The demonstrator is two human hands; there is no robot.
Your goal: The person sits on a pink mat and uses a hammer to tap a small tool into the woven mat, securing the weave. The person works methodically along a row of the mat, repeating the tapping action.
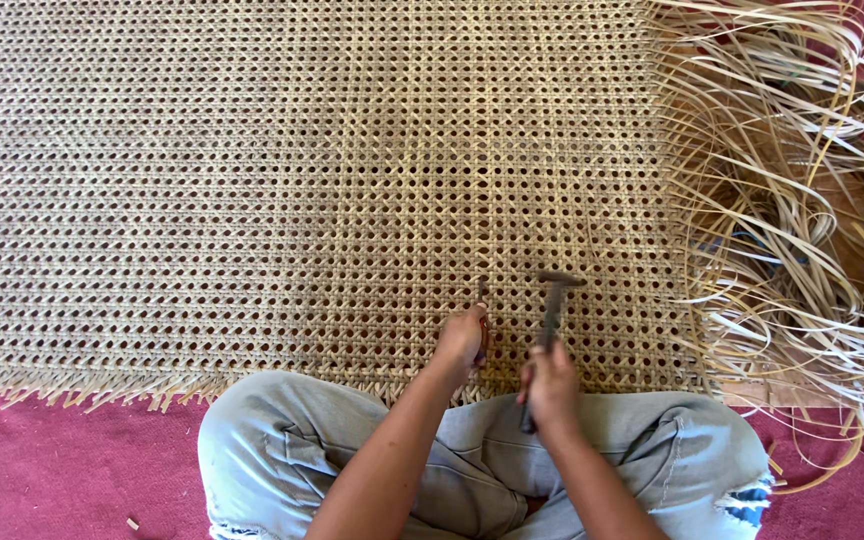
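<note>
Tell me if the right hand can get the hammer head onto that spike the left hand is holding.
Probably yes. The right hand holds the hammer with its head just right of the spike that the left hand holds upright on the woven cane mat; nothing lies between.

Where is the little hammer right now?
In the head view, the hammer is low and right of centre, in the right hand, its head over the woven cane mat, beside the left hand.

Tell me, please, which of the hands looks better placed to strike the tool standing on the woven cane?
The right hand, probably: it grips the hammer, whose head is raised beside the thin tool that the left hand holds on the cane mat.
</note>
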